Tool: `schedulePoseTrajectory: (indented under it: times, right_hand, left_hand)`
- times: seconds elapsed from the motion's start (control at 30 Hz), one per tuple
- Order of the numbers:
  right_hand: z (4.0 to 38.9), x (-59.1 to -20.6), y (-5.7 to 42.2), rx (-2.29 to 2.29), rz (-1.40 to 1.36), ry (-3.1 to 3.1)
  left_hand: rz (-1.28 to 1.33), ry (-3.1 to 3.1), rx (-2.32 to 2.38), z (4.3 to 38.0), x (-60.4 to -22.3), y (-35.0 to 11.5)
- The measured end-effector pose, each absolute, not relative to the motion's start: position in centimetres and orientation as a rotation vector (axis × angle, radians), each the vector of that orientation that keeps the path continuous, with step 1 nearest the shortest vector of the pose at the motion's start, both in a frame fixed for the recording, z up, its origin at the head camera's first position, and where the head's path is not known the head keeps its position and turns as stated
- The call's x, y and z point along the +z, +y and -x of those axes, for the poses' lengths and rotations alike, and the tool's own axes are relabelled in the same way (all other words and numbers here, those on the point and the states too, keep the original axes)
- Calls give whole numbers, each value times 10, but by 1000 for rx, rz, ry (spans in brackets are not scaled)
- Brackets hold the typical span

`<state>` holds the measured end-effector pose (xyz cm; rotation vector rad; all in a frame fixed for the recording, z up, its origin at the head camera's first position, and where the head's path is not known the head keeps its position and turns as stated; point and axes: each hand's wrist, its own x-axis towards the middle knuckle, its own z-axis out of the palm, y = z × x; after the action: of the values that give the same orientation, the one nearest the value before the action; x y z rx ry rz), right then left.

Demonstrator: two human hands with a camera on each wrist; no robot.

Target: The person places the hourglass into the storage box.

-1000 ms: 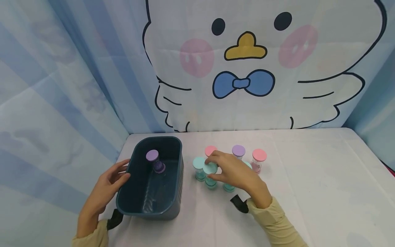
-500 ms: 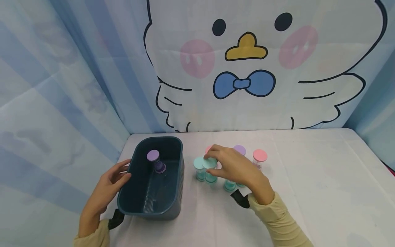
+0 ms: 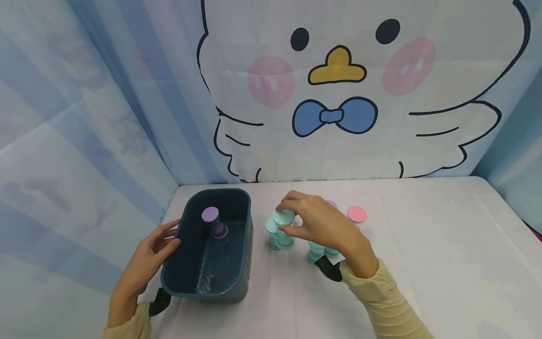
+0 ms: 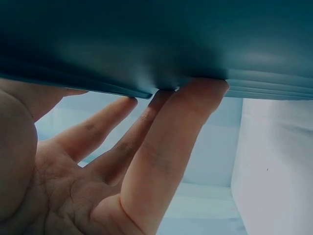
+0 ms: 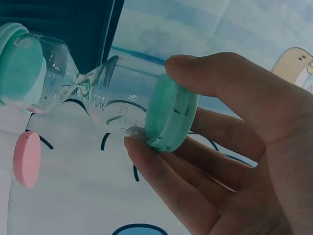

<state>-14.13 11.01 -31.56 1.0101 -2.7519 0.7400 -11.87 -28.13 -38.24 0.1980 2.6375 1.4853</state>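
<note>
In the head view my right hand [image 3: 323,223] pinches a teal-capped sand timer [image 3: 284,217] by its top cap, between thumb and fingers. The right wrist view shows the timer's clear glass waist [image 5: 80,85], its held cap [image 5: 171,115] and a "5" at its other end. Another teal-capped timer [image 3: 271,226] stands just left of it. My left hand [image 3: 146,259] touches the left side of a dark blue bin [image 3: 247,263], its fingertips [image 4: 210,88] against the outer wall in the left wrist view. A purple-capped sand timer [image 3: 217,223] stands inside the bin.
Behind and below my right hand are more timers: a pink-capped one [image 3: 357,214], a partly hidden purple one [image 3: 332,204], and teal ones [image 3: 315,253] near the wrist strap. A white table [image 3: 444,263] meets a printed curtain [image 3: 338,155] at the back.
My right hand has shifted slightly up and left with the teal-capped timer, which now stands higher in view. My left hand and the bin stay where they were.
</note>
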Motion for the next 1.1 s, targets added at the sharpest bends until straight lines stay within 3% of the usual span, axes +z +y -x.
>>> schedulePoseTrajectory:
  times: [1.1]
  right_hand:
    - [155, -290, 92, 729, -1026, -2650]
  left_hand:
    - [-216, 2633, 1485, 121, -384, -282]
